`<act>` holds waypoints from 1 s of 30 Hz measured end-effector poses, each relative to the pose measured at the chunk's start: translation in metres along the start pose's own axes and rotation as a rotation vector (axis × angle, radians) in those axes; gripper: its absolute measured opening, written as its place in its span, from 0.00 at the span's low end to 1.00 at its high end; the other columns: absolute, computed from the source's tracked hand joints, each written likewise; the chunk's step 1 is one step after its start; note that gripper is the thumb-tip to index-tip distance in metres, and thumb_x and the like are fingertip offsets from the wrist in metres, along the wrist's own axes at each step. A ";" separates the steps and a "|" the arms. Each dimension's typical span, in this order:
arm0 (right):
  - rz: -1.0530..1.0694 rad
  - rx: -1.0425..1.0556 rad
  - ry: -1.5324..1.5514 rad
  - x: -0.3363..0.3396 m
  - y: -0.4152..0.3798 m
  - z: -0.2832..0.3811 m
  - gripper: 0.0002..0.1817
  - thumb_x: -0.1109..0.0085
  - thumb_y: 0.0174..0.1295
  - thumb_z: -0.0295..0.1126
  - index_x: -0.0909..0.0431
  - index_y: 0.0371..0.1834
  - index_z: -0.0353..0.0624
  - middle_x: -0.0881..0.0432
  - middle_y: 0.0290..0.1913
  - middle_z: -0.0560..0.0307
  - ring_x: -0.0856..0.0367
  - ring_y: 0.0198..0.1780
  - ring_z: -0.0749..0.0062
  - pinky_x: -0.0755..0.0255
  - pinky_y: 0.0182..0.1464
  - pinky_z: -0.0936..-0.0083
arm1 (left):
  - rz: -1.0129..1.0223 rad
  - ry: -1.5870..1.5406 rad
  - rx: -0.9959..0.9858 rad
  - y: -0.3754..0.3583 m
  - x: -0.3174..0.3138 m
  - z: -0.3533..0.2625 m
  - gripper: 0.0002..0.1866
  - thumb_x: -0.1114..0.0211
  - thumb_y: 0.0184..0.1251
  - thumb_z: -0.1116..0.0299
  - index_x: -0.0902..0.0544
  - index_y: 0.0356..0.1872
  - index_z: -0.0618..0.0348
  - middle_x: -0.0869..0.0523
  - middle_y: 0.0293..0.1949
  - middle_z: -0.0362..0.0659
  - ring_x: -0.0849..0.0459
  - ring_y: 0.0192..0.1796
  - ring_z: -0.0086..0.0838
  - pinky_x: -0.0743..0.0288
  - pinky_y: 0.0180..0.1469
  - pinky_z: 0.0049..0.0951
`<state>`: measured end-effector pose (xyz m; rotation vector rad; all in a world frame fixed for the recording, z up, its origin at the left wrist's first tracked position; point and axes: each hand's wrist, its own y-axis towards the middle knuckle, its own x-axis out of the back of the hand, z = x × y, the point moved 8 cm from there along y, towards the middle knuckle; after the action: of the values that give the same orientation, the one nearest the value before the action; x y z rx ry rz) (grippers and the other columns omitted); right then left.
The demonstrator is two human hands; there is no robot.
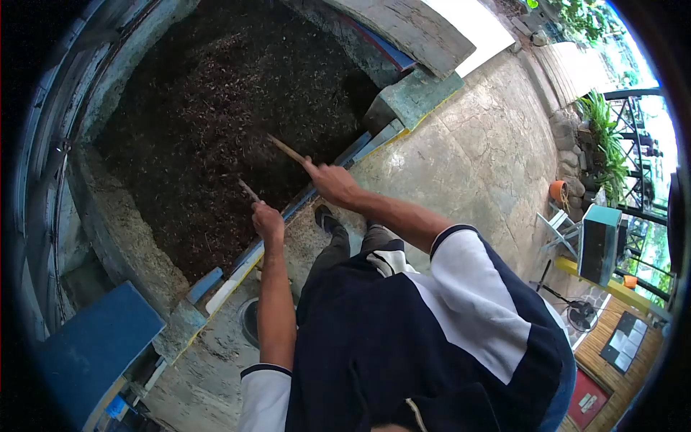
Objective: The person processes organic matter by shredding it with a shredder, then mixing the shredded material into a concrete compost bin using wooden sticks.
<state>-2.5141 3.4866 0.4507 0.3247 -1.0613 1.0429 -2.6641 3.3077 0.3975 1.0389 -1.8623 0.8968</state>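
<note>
In my right hand [331, 182] is a light brown wooden stick [286, 149], its far end reaching over dark loose soil [194, 129] in a walled bed. My left hand [268, 219] is closed around a shorter-looking, paler stick [248, 190], which also points away from me over the soil. Both hands are close to the bed's near edge [291, 209], a blue-painted rim. Small pale bits are scattered across the dark soil.
Concrete walls enclose the bed, with a green-painted block [417, 97] at its right corner. A blue panel [101, 353] lies at the lower left. Stone paving [461, 173] extends right toward an orange pot [558, 191], a folding chair [560, 229] and a fan [580, 315].
</note>
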 end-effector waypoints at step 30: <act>-0.098 -0.161 0.114 0.061 -0.129 -0.046 0.27 0.53 0.76 0.35 0.40 0.77 0.47 0.16 0.51 0.34 0.15 0.37 0.35 0.22 0.38 0.45 | 0.145 -0.063 -0.305 -0.071 -0.042 -0.146 0.16 0.50 0.79 0.61 0.22 0.41 0.64 0.14 0.28 0.62 0.14 0.35 0.63 0.20 0.37 0.61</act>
<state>-2.3767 3.4842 0.5098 0.1833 -1.0098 0.8726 -2.5427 3.4171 0.4361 0.7598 -2.0707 0.6393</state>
